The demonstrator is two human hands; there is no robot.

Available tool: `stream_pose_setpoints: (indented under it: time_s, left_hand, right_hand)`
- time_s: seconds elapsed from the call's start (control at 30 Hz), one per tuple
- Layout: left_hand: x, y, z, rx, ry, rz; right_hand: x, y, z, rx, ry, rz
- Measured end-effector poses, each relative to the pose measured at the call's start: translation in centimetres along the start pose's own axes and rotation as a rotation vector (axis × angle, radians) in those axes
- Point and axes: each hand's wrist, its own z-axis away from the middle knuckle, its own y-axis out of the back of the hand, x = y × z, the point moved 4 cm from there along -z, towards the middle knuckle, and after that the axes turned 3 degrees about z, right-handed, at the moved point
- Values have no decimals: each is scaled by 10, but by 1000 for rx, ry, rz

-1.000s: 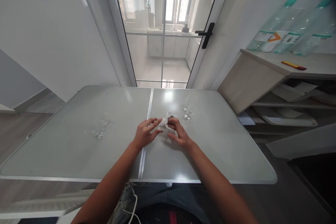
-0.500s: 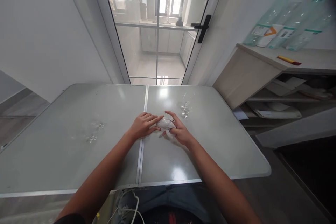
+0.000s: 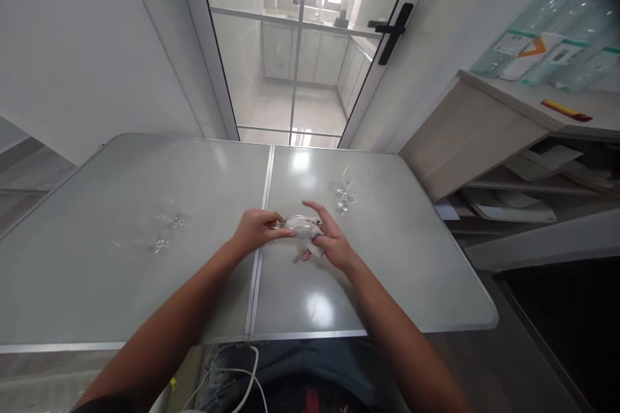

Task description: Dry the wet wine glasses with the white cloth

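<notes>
Between my hands, just above the table [image 3: 310,297], is a shiny whitish rounded thing [image 3: 299,226] that looks like a clear plastic ornament or wrapped bundle; its kind is unclear. My right hand [image 3: 332,239] grips its right end, thumb near and index finger stretched out beyond. A bit of white paper or cloth [image 3: 316,250] sticks out below that thumb. My left hand [image 3: 259,229] pinches the left end, its fingertips curled together there. To the right lie small clear shiny pieces [image 3: 342,200] with thin strings. More clear pieces [image 3: 161,245] lie on the left half.
A metal seam [image 3: 261,232] divides the table. Beyond it stands a glass door [image 3: 295,64] with a black handle [image 3: 394,32]. At right, a wooden shelf [image 3: 504,110] holds plastic bottles [image 3: 537,45] and a yellow-red packet [image 3: 566,110]. White cables [image 3: 252,374] hang at the near edge.
My left fingers have gone from lying outstretched over the whitish thing to pinching its left end. My right hand keeps its grip. The view has shifted slightly.
</notes>
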Motion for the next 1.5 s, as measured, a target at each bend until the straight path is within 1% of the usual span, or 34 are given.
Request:
stream_pose_setpoints:
  time_s: [0.07, 0.1, 0.13, 0.17, 0.2, 0.23, 0.27, 0.33, 0.4, 0.47, 0.5, 0.53, 0.6, 0.67, 0.7, 0.77, 0.8, 0.87, 0.9, 0.97, 1.0, 1.03, 1.07, 1.1, 1.13, 1.2, 1.23, 1.27, 1.3, 1.33, 1.37, 1.43, 1.47, 1.5]
  left_hand:
    - [7, 2, 2, 137, -224, -177]
    - [11, 0, 3, 155, -316, -246]
    - [13, -3, 4, 139, -379, -293]
    - [15, -7, 5, 102, -407, -316]
    - [17, -10, 5, 59, -399, -310]
    - [17, -12, 5, 21, -352, -272]
    - [16, -14, 4, -12, -272, -203]
    - [11, -16, 4, -88, -49, 13]
    - [6, -21, 5, -246, 155, 270]
    - [4, -25, 7, -411, 264, 456]
    - [4, -25, 7, -437, 280, 489]
    - [3, -23, 7, -412, 271, 473]
    - [2, -18, 6, -243, 180, 308]
    - [7, -15, 6, -65, 18, 63]
    - [11, -16, 8, -11, -62, -46]
    - [16, -20, 10, 20, -160, -162]
    - [17, -22, 9, 13, -154, -150]
    - [13, -26, 7, -74, -40, 11]
    - [10, -28, 6, -161, 46, 138]
    - [5, -33, 6, -399, 209, 389]
    - [4, -35, 7, -511, 258, 474]
    - [4, -35, 8, -570, 278, 513]
    - [2, -34, 8, -563, 272, 498]
    - [1, -32, 7, -492, 239, 432]
    - [1, -28, 6, -372, 176, 328]
    - [4, -22, 7, -117, 0, 81]
    - [6, -21, 9, -35, -78, -12]
    - [7, -21, 10, 10, -121, -59]
    - [5, -22, 11, 18, -114, -51]
    - [2, -23, 10, -11, -57, 9]
    - [-3, -24, 8, -76, 39, 108]
    - [-10, -31, 6, -301, 248, 355]
    - [-11, -34, 6, -420, 323, 464]
    - [-11, -36, 6, -506, 365, 541]
  right_hand:
    - [-1, 4, -3, 55, -90, -214]
    - [-1, 7, -5, 98, -121, -277]
    - [0, 10, -5, 148, -139, -314]
    - [1, 13, -5, 191, -147, -328]
    - [2, 15, -4, 223, -141, -322]
    - [2, 16, -3, 237, -121, -298]
    - [2, 16, -2, 228, -95, -259]
    - [-1, 13, 2, 147, -49, -146]
    - [-5, 10, 7, 44, -12, 5]
    - [-12, 9, 10, -53, 21, 186]
    - [-15, 10, 10, -95, 34, 266]
    - [-18, 11, 9, -126, 38, 314]
    - [-20, 16, 4, -173, -7, 271]
    - [-17, 21, -4, -191, -102, 78]
    - [-15, 24, -8, -187, -142, -19]
    - [-9, 28, -12, -161, -174, -136]
    - [-8, 29, -13, -144, -159, -148]
    - [-7, 30, -11, -145, -96, -84]
    - [-7, 30, -8, -164, -56, -14]
    - [-10, 26, -2, -246, 23, 169]
    - [-11, 24, 1, -289, 60, 252]
    - [-11, 22, 3, -318, 84, 308]
    - [-11, 22, 3, -325, 92, 320]
    - [-10, 22, 2, -307, 76, 279]
    - [-8, 22, 0, -268, 40, 192]
    - [-1, 25, -6, -164, -63, -44]
    - [2, 25, -9, -120, -109, -152]
    - [5, 26, -12, -92, -142, -231]
    - [6, 26, -13, -81, -162, -273]
    - [7, 26, -14, -88, -166, -283]
    - [7, 25, -15, -113, -161, -264]
    - [4, 24, -13, -187, -104, -149]
    - [2, 24, -11, -218, -49, -61]
    - [0, 24, -9, -237, 13, 35]
